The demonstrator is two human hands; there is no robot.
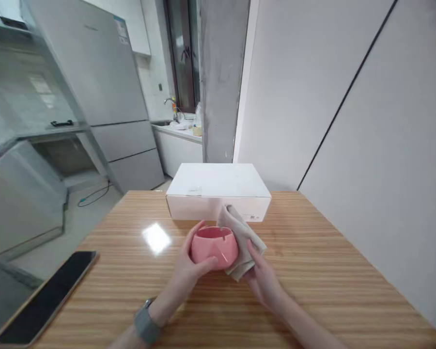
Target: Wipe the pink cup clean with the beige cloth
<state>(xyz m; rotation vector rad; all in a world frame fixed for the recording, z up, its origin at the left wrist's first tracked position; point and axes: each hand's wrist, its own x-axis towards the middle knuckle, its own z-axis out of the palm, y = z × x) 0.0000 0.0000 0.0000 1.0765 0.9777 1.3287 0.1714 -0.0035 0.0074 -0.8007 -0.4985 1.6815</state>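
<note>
A pink ceramic ashtray [213,246] with notches in its rim sits low over the wooden table [312,271]. My left hand [189,269] is wrapped round its left and near side, thumb across the front. My right hand [263,276] holds a beige cloth [241,237] pressed against the ashtray's right side, and the cloth folds up over the rim there. A grey watch [145,322] is on my left wrist.
A white flat box [218,189] lies just behind the ashtray at the table's far edge. A black phone [49,295] lies at the table's left front corner. A grey wall runs along the right; a fridge and a kitchen counter stand beyond the table.
</note>
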